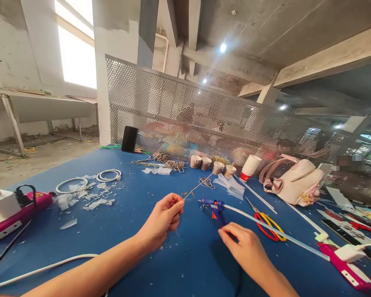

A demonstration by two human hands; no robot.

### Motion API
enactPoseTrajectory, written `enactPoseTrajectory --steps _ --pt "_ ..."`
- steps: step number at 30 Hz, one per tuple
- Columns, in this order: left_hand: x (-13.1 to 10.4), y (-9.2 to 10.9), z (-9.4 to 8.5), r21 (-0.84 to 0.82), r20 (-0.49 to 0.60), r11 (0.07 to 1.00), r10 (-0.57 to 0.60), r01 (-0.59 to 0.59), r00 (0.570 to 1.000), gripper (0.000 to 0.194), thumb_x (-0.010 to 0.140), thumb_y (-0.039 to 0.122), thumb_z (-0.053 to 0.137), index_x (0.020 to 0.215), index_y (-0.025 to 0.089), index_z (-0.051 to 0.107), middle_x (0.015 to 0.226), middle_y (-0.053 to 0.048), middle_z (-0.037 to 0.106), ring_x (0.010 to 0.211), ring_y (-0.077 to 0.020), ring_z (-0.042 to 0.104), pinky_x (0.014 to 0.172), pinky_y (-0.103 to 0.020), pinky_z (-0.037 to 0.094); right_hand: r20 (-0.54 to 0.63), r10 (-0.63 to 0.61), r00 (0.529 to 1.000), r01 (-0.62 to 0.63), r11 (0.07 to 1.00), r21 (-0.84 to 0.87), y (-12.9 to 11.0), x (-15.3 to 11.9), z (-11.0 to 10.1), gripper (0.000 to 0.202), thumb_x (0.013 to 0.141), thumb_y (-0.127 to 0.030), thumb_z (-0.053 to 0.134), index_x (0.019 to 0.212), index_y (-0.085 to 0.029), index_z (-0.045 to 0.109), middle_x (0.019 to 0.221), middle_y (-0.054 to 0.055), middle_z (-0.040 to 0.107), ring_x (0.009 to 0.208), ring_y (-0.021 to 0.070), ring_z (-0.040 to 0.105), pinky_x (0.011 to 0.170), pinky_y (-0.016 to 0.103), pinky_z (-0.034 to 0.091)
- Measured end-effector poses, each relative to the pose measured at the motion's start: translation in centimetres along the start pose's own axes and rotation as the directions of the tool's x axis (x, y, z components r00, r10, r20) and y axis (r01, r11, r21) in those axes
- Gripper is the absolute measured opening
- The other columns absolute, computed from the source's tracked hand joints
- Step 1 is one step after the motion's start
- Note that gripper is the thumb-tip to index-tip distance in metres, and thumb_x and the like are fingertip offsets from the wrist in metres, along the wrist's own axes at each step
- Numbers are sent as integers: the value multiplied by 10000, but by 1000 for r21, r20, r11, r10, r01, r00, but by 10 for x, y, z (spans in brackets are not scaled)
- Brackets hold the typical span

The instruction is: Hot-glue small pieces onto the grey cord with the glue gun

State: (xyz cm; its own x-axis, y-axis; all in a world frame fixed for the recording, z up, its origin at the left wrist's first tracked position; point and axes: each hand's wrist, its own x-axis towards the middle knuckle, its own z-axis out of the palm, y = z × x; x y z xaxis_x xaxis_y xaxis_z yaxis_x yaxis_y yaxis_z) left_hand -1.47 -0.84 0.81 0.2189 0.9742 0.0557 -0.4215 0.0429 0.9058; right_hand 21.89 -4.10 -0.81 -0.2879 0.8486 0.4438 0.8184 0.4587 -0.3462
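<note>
My left hand (168,212) is closed, with thumb and forefinger pinching the end of a thin beige twine (191,192). From there the twine runs taut up and right to a loose coil (206,181) on the table. My right hand (245,245) has its fingers curled at the lower end of the handle of a blue glue gun (217,208); part of that handle is hidden behind the fingers. The gun's nozzle points left toward my left hand, apart from the twine. A long clear glue stick (266,227) extends from its back.
Scissors (267,225) lie right of the glue gun. Twine-wrapped cups (218,167), paper cups (250,166) and a pink bag (297,181) stand along the perforated screen (173,107). White rings (109,175) and plastic scraps lie left. Power strips (348,270) sit at both sides.
</note>
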Motion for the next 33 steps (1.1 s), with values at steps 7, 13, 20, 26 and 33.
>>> enactPoseTrajectory --steps 7,13,20,26,33 --pt "0 -3 0 -7 22 998 -56 56 998 322 676 413 699 706 177 481 556 83 451 372 7 204 359 -153 111 176 335 926 -369 902 224 47 26 3 362 756 -465 556 945 -162 616 887 67 674 822 217 626 724 306 491" --pt "4 -9 -6 4 -27 994 -113 113 993 323 677 429 698 737 192 486 537 85 451 364 5 186 353 -151 92 301 341 891 -428 851 304 44 51 33 418 768 -470 524 991 -130 616 787 52 673 581 192 594 519 295 459" --pt "10 -12 -10 -54 -83 968 -248 245 965 342 656 397 725 747 208 454 498 103 388 375 -1 161 353 -144 58 266 330 906 -423 736 529 24 42 32 377 777 -494 543 934 -168 651 932 70 693 904 243 628 766 322 486" --pt "9 -14 -5 -71 -86 952 -303 298 949 306 655 339 725 745 203 466 511 102 370 379 1 150 345 -139 59 381 191 904 -405 667 625 -11 25 11 327 821 -482 494 821 -173 601 694 4 610 567 126 540 604 249 447" --pt "9 -16 -4 -64 -90 945 -324 319 942 232 681 280 677 736 202 466 507 105 345 373 0 143 339 -134 55 455 222 862 -483 628 610 -10 18 21 310 832 -454 482 691 -181 522 506 -58 378 474 94 362 466 214 308"
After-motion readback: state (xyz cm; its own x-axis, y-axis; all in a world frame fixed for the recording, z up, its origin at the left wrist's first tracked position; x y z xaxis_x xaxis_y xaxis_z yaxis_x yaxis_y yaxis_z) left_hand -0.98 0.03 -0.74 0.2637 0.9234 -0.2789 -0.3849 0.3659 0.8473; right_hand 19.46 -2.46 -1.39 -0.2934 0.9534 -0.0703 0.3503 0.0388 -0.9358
